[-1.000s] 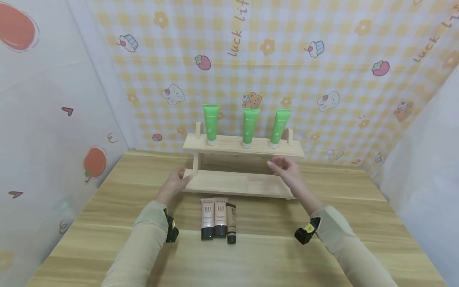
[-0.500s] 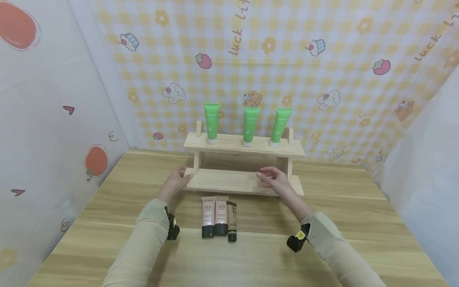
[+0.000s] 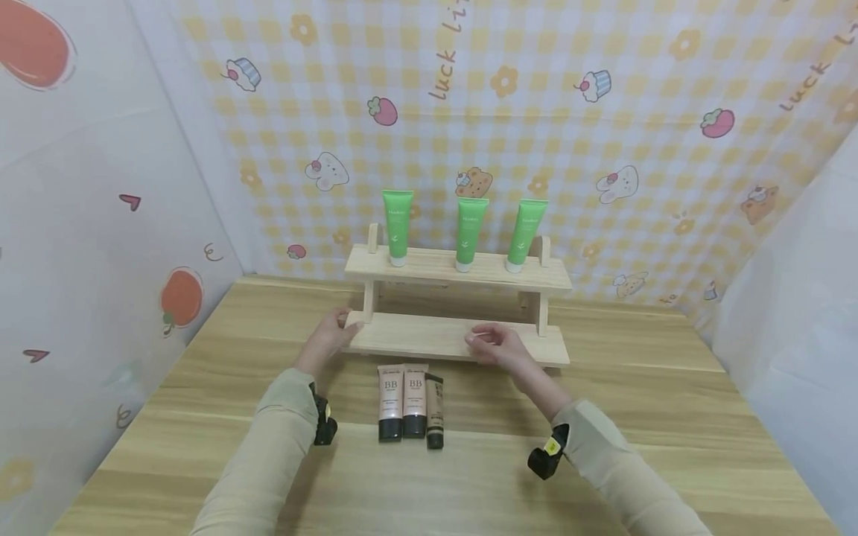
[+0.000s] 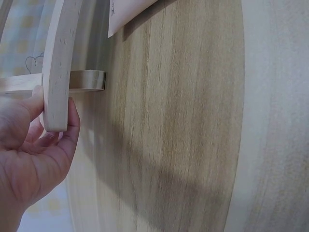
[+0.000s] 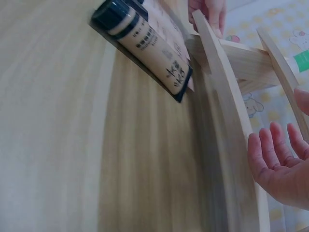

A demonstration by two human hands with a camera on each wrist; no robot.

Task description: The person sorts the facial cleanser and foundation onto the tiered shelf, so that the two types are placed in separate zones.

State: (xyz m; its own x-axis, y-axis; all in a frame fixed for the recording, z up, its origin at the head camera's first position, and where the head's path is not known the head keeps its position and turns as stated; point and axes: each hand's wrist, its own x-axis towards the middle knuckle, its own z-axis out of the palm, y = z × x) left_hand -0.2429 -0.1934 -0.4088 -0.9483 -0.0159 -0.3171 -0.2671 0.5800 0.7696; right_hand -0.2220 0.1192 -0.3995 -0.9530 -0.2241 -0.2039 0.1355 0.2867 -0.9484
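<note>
A two-tier wooden shelf stands on the table. My left hand grips the left end of its lower board, thumb on one face and fingers on the other. Over the right half of that board is my right hand, fingers loosely curled with nothing between them, as the right wrist view also shows. Three green tubes with white caps stand on the upper tier: left, middle and right. They sit behind and above both hands.
In front of the shelf lie two pale pink BB tubes with black caps, side by side. A slimmer tan tube lies against their right side. Patterned cloth hangs close behind the shelf.
My right hand has come down from near the upper tier's right side and shifted left and toward me, over the lower board. My left hand keeps its hold on the board's end.
</note>
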